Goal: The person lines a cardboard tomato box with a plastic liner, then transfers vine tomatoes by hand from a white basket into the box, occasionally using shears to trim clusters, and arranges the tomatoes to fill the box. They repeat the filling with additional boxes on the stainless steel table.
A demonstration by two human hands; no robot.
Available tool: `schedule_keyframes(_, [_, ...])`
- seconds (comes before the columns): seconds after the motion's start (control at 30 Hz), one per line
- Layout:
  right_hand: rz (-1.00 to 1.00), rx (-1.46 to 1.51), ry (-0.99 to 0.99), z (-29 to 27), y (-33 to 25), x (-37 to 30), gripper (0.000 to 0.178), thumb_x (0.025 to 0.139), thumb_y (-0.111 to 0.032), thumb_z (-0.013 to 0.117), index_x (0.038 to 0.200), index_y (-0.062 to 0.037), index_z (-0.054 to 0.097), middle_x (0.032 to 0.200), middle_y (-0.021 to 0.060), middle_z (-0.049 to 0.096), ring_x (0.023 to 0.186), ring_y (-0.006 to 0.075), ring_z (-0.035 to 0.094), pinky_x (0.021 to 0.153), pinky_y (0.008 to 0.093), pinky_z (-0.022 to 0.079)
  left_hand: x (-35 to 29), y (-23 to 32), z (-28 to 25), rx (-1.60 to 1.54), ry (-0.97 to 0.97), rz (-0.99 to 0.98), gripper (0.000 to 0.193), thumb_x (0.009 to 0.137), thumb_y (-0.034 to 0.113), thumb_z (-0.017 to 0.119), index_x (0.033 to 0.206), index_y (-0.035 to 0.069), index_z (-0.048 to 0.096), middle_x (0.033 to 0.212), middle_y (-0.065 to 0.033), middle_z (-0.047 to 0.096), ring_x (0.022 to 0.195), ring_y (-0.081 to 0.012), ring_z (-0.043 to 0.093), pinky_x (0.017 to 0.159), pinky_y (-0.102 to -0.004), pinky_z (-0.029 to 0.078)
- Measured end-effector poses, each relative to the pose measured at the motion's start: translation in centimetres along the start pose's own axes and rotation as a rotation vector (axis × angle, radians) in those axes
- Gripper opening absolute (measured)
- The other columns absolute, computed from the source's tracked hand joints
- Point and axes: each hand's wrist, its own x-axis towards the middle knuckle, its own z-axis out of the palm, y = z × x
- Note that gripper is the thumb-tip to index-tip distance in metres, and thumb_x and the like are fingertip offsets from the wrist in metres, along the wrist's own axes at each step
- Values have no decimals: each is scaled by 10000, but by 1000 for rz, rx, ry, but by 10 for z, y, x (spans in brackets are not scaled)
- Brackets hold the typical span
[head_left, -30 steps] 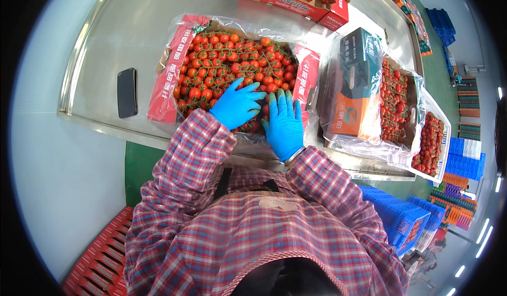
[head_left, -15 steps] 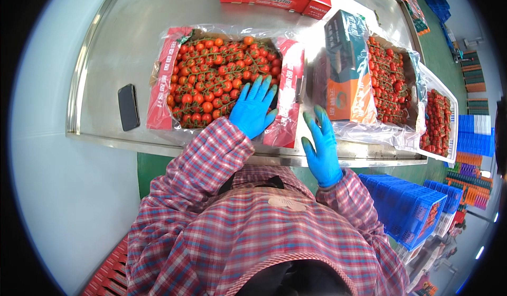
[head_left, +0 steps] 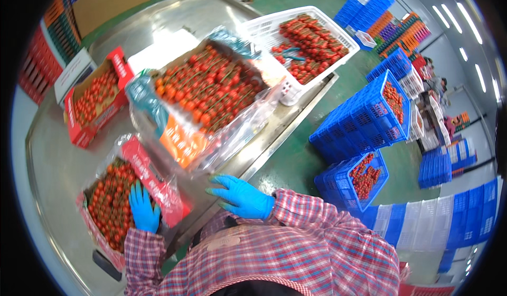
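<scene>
Vine cherry tomatoes [head_left: 108,206] fill a red carton [head_left: 150,179] lined with clear plastic at the lower left. My left hand [head_left: 144,211], in a blue glove, lies flat on these tomatoes with its fingers stretched out. Just over the table's near edge is my right hand [head_left: 244,196], also gloved; it holds nothing and its fingers are apart. A larger orange and green carton [head_left: 182,140] full of vine tomatoes [head_left: 211,87] stands beyond it, plastic film hanging over its side. Behind that, a white crate [head_left: 260,32] contains more tomatoes and a small teal object, too blurred to name.
Another red carton [head_left: 95,129] of tomatoes sits at the left of the metal table [head_left: 45,190]. A dark phone [head_left: 107,265] lies by the near carton. Blue crates [head_left: 338,132] with tomatoes stand on the green floor at right; people [head_left: 435,85] are in the background.
My view has swung to the right, bringing the white crate and floor crates further in. My left hand stays on the tomatoes; my right hand now points left, still empty.
</scene>
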Motion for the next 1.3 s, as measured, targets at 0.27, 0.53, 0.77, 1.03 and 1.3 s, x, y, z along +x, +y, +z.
schedule_keyframes(0.27, [294,341,338,-202,127,-79,315,858,-51,484,1160,-37,571,1053,117,616,981,194,576,869,314,450,75,35,-89,67,-94,-327,504,831,90,512,1320,23,408,1427,-170,295,1318,-311,278,1075,-470,178])
schedule_keyframes(0.53, [404,700,419,-288,257,-92,254,897,-82,484,1124,-21,581,1005,84,619,967,160,575,870,298,448,394,398,-57,-580,-241,630,476,833,86,533,1291,12,431,1294,-187,459,1202,-337,435,995,-382,358])
schedule_keyframes(0.77, [476,690,411,-340,311,-157,258,902,-75,483,1143,-28,562,1036,97,605,970,184,577,871,310,450,614,620,188,-474,-394,370,500,847,305,507,1248,12,456,1242,-245,484,1144,-360,479,967,-427,383])
schedule_keyframes(1.03, [642,748,689,-402,363,-205,240,923,-97,480,1134,-25,569,1055,91,609,994,165,568,888,299,443,690,641,200,-510,-702,516,407,711,134,606,1093,-1,565,918,-134,629,842,-252,603,729,-356,493])
schedule_keyframes(1.3, [391,644,682,-434,344,-172,272,896,-41,457,1145,-5,560,1010,96,603,963,168,568,870,305,442,552,636,59,-2381,-903,-85,434,847,88,502,1275,75,438,1198,-107,525,1044,-276,538,846,-441,471])
